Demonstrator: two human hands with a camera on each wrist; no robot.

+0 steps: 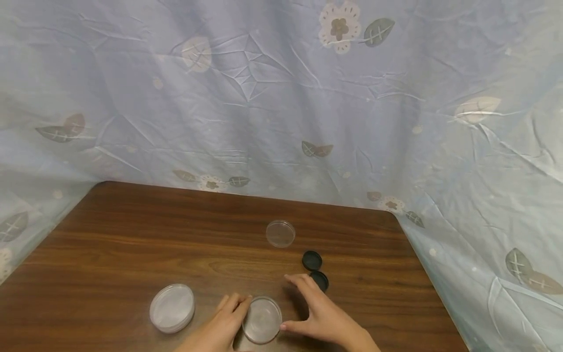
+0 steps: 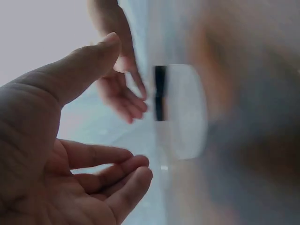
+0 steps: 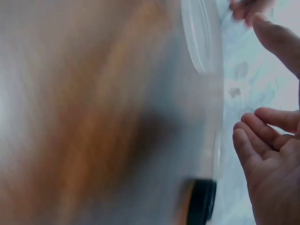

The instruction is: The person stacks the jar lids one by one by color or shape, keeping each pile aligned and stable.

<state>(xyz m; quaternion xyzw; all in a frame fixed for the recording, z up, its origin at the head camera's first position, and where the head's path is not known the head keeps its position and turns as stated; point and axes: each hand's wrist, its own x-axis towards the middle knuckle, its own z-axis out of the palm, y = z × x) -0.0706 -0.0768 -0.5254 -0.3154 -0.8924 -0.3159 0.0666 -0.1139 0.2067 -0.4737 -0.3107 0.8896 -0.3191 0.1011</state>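
A shallow, clear round dish [image 1: 262, 320], like a petri dish, lies on the table between the two hands. The left hand [image 1: 223, 323] is at its left rim, and whether the fingertips touch it cannot be told. On the other side, the right hand [image 1: 323, 313] is spread, its thumb tip close to the dish's right rim. Both wrist views show the left hand [image 2: 51, 145] and right hand [image 3: 276, 164] with fingers loosely bent, gripping nothing. Two small black round caps [image 1: 312, 260] lie beside the right hand, the nearer one partly covered by it.
A whitish stack of round dishes [image 1: 172, 308] stands left of the left hand. Farther back lies another clear round dish or lid [image 1: 280, 233]. The brown wooden table [image 1: 176, 230] meets a patterned cloth [image 1: 264, 98] behind and at both sides.
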